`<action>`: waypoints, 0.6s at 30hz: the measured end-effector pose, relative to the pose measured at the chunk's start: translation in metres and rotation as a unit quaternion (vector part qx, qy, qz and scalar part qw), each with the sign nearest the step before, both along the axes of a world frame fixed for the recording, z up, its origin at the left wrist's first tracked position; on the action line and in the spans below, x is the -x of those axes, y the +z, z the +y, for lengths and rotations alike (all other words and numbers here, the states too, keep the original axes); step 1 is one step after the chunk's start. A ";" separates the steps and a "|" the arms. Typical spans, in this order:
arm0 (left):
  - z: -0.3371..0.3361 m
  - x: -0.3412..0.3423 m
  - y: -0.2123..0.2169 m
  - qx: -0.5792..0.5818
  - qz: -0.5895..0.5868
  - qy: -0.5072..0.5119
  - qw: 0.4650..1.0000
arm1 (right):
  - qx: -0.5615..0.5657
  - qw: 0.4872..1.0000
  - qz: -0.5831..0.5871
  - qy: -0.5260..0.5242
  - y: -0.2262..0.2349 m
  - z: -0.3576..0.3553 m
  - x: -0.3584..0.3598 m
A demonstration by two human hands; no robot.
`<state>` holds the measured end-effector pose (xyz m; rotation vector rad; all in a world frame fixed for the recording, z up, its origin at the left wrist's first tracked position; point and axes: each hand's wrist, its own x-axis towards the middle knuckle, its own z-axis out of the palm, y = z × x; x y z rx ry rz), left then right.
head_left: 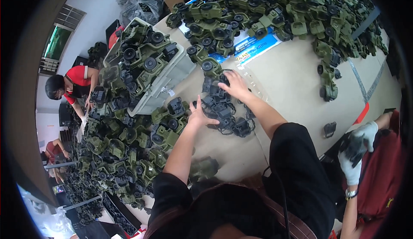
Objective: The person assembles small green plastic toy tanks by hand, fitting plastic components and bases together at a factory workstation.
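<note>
Both of my hands are over a small heap of black plastic toy-vehicle parts (221,107) on the tan tabletop. At the heap's near left side is my left hand (200,116), its fingers spread and the thumb reaching toward the parts. My right hand (234,85) lies across the far right side of the heap with fingers extended, touching or just above the parts; which one I cannot tell. Green toy jeeps (165,129) with black wheels crowd the table left of my left hand. One more green jeep (210,66) sits just beyond the heap.
A grey crate (180,69) heaped with jeeps stands at left. A large pile of jeeps (258,6) covers the far side, partly over a blue-and-white printed sheet (258,48). One black part (330,129) lies at right, near a co-worker's gloved hands (359,146). Other people work at far left.
</note>
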<state>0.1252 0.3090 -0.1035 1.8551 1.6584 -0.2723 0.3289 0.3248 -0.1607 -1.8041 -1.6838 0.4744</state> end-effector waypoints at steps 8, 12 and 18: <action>-0.008 -0.008 -0.005 0.003 -0.037 -0.122 0.992 | -0.023 0.997 0.001 0.070 -0.007 -0.033 -0.007; -0.060 -0.030 0.000 0.037 -0.058 -0.155 0.985 | 0.016 0.996 0.032 0.086 0.000 -0.091 -0.035; -0.100 -0.019 -0.002 0.092 -0.123 -0.171 0.973 | 0.080 0.976 0.119 0.166 0.030 -0.110 -0.064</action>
